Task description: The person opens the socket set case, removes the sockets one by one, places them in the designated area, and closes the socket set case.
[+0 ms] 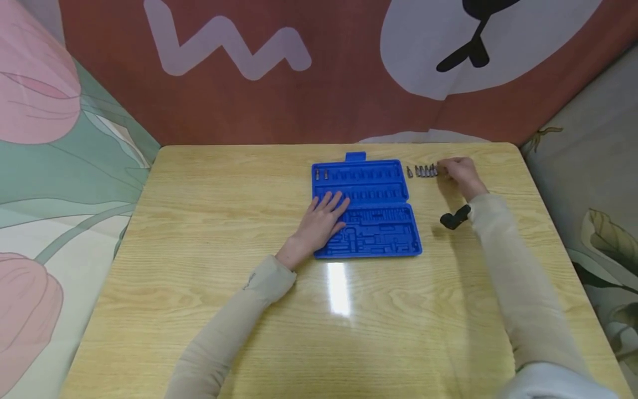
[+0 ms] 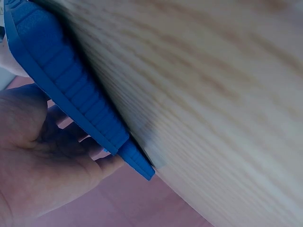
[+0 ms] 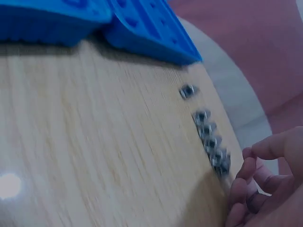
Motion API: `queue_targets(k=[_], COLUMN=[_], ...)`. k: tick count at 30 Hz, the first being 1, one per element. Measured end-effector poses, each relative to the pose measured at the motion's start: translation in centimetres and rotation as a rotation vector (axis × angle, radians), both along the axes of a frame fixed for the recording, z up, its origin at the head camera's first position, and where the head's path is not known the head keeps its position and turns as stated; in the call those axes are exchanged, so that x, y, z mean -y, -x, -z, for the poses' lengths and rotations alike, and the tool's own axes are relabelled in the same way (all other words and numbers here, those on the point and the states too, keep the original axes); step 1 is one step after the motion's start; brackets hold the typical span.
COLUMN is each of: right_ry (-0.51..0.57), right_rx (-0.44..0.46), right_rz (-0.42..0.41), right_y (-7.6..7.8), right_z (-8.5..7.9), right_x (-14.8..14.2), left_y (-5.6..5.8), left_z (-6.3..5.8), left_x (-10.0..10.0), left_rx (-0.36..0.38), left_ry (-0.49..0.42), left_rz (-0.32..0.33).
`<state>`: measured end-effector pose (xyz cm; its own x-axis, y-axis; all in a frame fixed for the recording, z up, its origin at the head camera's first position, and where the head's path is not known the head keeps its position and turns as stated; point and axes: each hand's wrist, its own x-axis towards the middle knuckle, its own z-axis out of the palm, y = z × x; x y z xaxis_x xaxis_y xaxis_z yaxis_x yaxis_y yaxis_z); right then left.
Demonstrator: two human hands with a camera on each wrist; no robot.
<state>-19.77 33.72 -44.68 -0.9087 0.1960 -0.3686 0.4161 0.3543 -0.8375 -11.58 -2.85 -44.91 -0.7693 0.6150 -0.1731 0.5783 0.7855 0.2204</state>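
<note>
A blue plastic tool case [image 1: 371,202] lies opened flat, its two halves molded with slots. My left hand [image 1: 319,224] rests on its left side with fingers spread over the hinge area; the left wrist view shows the palm beside the case's side wall [image 2: 71,90]. Two small metal bits [image 1: 321,174] sit in the upper half's top left slots. Right of the case, several metal socket bits [image 3: 210,142] stand in a close row, with one single bit [image 3: 188,91] apart. My right hand [image 1: 463,172] is at the row's right end, fingers bent, thumb near the index fingertip; I cannot tell whether it holds a bit.
The case lies on a wood-grain table [image 1: 224,221] near its back edge. Behind stands a reddish-brown printed cloth [image 1: 299,111], with floral cloth at both sides. A black wrist camera [image 1: 454,218] sticks out from the right sleeve.
</note>
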Motion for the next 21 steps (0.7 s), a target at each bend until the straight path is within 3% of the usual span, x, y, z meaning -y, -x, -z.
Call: queue_targets(k=[4,10,16,21], right_ry=[-0.051,-0.063,-0.153,-0.136], right_rx=[-0.035,-0.071,-0.043,-0.04], right_rz=[-0.05,-0.141,-0.248,-0.294], right_y=[0.6,2.0,3.4,3.8], right_z=[-0.7,-1.9,-2.0,-1.8], right_x=[2.2,8.3,14.0,17.7], left_y=[0.0,-0.1,0.0,0.1], left_z=[-0.1,0.2,0.3,0.2], left_x=[0.1,0.0,-0.4,-0.1], left_rx=[0.002,-0.006,-0.02,-0.022], left_ry=[0.004,0.01,0.02,0.035], left_rz=[0.0,0.006,0.008,-0.003])
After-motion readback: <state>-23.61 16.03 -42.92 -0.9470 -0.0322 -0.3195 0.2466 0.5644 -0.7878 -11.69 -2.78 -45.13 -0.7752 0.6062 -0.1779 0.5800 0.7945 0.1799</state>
